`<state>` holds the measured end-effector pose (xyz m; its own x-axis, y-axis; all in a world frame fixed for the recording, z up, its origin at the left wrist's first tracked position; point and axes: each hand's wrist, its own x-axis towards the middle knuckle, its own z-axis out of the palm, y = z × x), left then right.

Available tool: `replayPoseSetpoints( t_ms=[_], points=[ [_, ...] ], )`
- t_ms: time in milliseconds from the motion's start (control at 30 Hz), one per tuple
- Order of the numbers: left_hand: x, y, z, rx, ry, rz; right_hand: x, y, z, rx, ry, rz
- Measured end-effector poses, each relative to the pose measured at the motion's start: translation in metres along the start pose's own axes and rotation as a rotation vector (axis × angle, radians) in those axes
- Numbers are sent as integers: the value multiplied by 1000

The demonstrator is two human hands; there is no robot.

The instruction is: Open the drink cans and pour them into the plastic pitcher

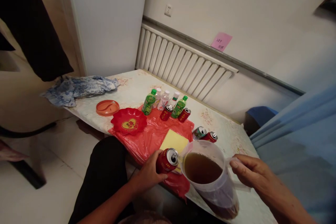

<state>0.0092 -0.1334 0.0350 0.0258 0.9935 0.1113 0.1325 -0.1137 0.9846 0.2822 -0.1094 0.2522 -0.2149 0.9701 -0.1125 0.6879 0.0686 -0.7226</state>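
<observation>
My left hand (148, 174) is wrapped round a red drink can (164, 164) with its top opened, close above a yellow cloth (173, 140). Just to the right, my right hand (248, 169) grips the handle of a clear plastic pitcher (217, 187) holding brown liquid. The pitcher leans toward the can, and its spout is right beside the can's rim. Whether they touch, I cannot tell. Under the cloth and the can spreads a red plastic sheet (136, 143).
Green-capped bottles (148, 105), white-capped bottles (164, 100) and red cans (166, 112) stand at the back. A green can (199, 132) is beside another red can (211, 136). Leftward lie a red scalloped tray (141, 120), an orange lid (107, 107) and a blue-white cloth (86, 89).
</observation>
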Motion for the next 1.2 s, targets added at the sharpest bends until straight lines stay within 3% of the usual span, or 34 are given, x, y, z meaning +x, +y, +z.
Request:
replayPoseSetpoints(
  t_ms=[467,800,1200],
  points=[
    [0,2,0,31,-33,-56,2,-9,1,-177,-70,-54],
    [1,-7,2,32,-35,-29,2,-8,-1,-238,-99,-35],
    [0,1,0,44,-47,-53,2,-7,-4,-245,-114,-37]
  ],
)
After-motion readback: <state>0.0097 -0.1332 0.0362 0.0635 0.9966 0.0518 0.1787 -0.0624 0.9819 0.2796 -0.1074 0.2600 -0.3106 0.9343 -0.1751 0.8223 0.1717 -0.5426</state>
